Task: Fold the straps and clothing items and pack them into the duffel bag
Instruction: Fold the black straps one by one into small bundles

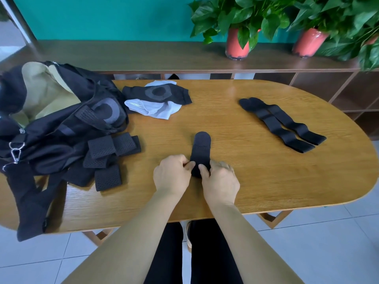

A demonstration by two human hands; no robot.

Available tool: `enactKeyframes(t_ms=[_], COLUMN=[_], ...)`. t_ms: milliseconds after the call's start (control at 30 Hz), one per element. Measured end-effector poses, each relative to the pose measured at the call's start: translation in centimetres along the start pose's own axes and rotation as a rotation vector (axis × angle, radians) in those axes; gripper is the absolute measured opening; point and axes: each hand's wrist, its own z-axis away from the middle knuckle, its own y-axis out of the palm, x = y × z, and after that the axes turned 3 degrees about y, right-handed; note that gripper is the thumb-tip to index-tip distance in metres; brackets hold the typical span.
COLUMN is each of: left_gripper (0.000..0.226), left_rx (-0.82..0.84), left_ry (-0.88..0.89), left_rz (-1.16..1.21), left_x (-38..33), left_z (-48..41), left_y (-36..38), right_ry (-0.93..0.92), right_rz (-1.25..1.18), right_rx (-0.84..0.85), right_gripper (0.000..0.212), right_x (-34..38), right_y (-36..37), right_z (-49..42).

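Note:
A short black strap [201,147] lies lengthwise at the table's middle, its rounded end pointing away from me. My left hand [173,174] and my right hand [220,180] both pinch its near end, which is rolled or folded up under my fingertips. Two long black straps [281,124] lie flat side by side at the right. The open black duffel bag [53,119] with tan lining sits at the left. Several folded perforated black straps [110,158] are piled against it. A black knee sleeve [158,94] rests on a white garment [155,110] at the back.
The oval wooden table [246,181] ends just in front of me. The bag's shoulder strap [30,203] hangs over the left front edge. Behind the table a dark shelf [143,56] carries two potted plants [238,44].

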Motion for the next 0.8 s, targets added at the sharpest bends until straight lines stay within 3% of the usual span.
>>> enactKeyframes(t_ms=[300,400,500,633,800], left_gripper=[0.028,0.015,0.034,0.053,0.051], left_rx=[0.059,-0.005,0.117,0.350,0.343], left_ry=[-0.081,0.121,0.397,0.448,0.527], left_rz=[-0.122,-0.058,0.002,-0.081,-0.033], left_x=[-0.5,0.1,0.9,1.3,3.0], left_z=[-1.2,-0.7,-0.6,-0.9,-0.1], left_y=[-0.5,0.0,0.2,-1.4,-2.1], right_ry=[0.100,0.097,0.058,0.007,-0.182], right_rz=[-0.079,-0.109,-0.102,-0.127,-0.327], right_rx=[0.100,0.110,0.117,0.130,0.379], right_gripper=[0.036,0.034,0.031,0.031,0.047], right_x=[0.3,0.3,0.0,-0.5,-3.0], right_y=[-0.8,-0.9,-0.9,-1.0,-2.7], right_z=[-1.0,-1.1,-1.2,-0.9,0.3])
